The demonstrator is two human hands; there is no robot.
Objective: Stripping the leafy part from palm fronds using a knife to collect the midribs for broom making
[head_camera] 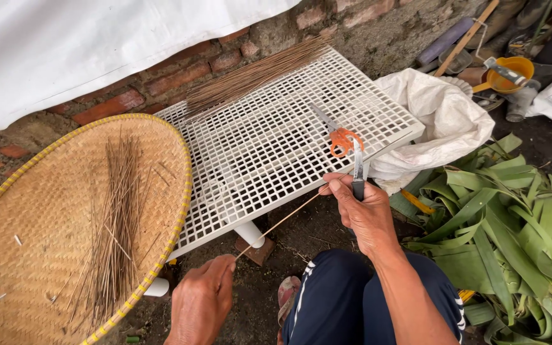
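My right hand (364, 214) grips a knife (358, 167) with a dark handle, blade pointing up over the edge of the white grid table (269, 137). A thin brown leaf rib (281, 222) runs from under my right thumb down to my left hand (202, 299), which pinches its lower end. Orange-handled scissors (338, 137) lie on the grid just beyond the knife. A round woven tray with a yellow rim (39, 217) at the left holds several loose ribs (113, 230).
A bundle of brown ribs (257, 73) lies along the table's far edge by the brick wall (116, 102). A white sack (442, 118) and a heap of green palm leaves (512, 223) sit at the right. An orange funnel (511, 71) stands farther back. My knees in dark trousers (352, 300) are below.
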